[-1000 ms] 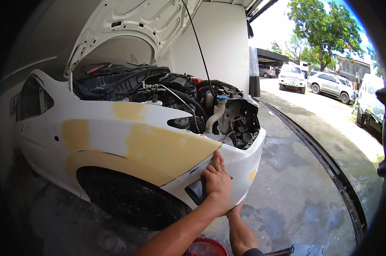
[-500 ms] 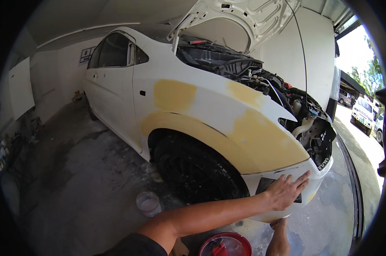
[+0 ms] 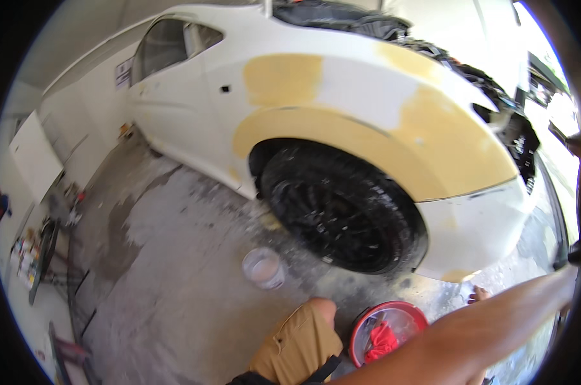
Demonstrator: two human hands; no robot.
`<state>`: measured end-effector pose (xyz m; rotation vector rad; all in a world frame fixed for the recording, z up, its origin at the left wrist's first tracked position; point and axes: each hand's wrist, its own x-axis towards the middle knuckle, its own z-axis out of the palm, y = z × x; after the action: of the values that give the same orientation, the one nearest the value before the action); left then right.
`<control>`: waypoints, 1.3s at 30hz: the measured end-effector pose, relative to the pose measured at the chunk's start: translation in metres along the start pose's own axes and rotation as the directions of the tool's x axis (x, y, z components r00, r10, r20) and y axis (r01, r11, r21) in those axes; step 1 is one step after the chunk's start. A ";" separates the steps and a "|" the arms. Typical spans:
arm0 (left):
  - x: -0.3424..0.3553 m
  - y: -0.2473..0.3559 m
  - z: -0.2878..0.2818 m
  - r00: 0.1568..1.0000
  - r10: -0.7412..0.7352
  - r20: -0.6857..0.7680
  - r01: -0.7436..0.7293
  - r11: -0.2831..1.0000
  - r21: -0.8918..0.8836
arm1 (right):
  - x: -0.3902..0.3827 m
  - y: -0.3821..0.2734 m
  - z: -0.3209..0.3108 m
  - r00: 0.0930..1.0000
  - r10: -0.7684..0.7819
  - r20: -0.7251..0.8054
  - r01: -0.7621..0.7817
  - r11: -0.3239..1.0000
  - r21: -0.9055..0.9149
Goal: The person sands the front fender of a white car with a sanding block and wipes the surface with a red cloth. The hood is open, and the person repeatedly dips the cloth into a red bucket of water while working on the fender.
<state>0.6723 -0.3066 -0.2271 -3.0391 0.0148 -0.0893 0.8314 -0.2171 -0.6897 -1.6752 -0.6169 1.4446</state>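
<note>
The right hand shows only in part, a few blurred fingertips past the one bare left forearm, so I cannot tell whether its fingers are apart or together; the left hand is lost at the right edge, its grip impossible to tell. One white car spans the upper view, its side bearing one squarish yellow patch, a second patch along the top edge, and one broad yellow band over the wheel opening and across the front. Its one bumper is at the right, its lower edge just above the fingertips. One black front wheel stands beside it. Below are one knee, one red bucket with one red cloth in cloudy water, and, smaller, one pale tub on the floor. One small dark square hole marks the car's side.
</note>
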 end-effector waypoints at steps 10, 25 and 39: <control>-0.223 0.010 0.355 0.014 -0.825 0.565 -0.734 -0.392 -0.555 | -0.168 -0.059 0.099 0.756 0.132 0.642 0.035 0.970 -0.240; -0.226 -0.027 0.369 -0.427 -0.903 0.048 -0.031 -0.038 -0.999 | -0.143 -0.068 0.221 0.642 0.011 0.767 0.269 0.933 -0.238; -0.275 0.122 0.418 0.663 -0.545 0.514 0.743 0.564 -0.361 | -0.244 -0.047 0.103 0.923 0.213 0.320 -0.028 0.868 -0.496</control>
<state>0.4218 -0.3826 -0.6701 -3.3356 -1.3818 0.4960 0.6848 -0.3585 -0.5141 -1.8547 -1.1806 1.8261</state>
